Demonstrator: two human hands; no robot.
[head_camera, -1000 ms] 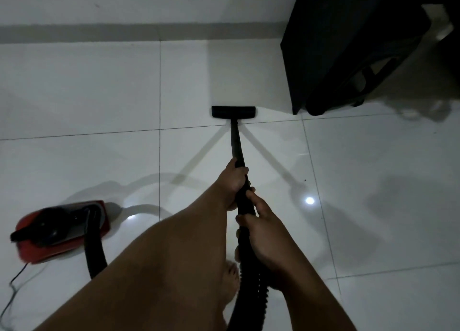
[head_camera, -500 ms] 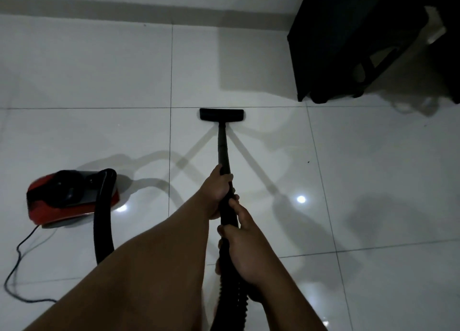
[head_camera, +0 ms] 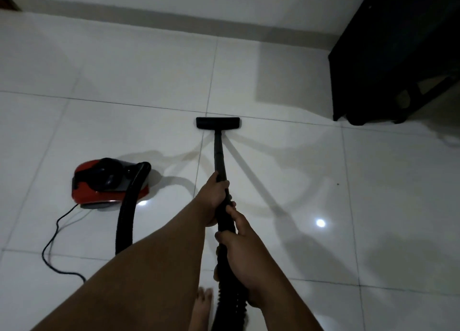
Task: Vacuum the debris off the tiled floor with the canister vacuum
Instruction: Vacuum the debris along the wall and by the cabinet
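A black vacuum wand (head_camera: 219, 154) runs from my hands forward to a flat black floor nozzle (head_camera: 218, 123), which lies on the white tiled floor (head_camera: 286, 156) just below a grout line. My left hand (head_camera: 213, 193) grips the wand higher up. My right hand (head_camera: 239, 251) is closed on the ribbed hose end just behind it. The red and black canister (head_camera: 99, 183) sits on the floor to the left, its black hose (head_camera: 127, 213) arching down toward me. A tiny dark speck (head_camera: 337, 184) lies on the tile to the right.
A dark piece of furniture (head_camera: 388, 56) stands at the upper right, its foot close to the nozzle's line. The black power cord (head_camera: 53, 241) loops over the floor at lower left. The wall and grey skirting (head_camera: 174, 24) run across the top. My bare foot (head_camera: 202, 303) shows below.
The view has shifted, so the canister and nozzle now sit more to the right and lower in frame. The nozzle lies nearer the grout line crossing. Both hands keep their grip.
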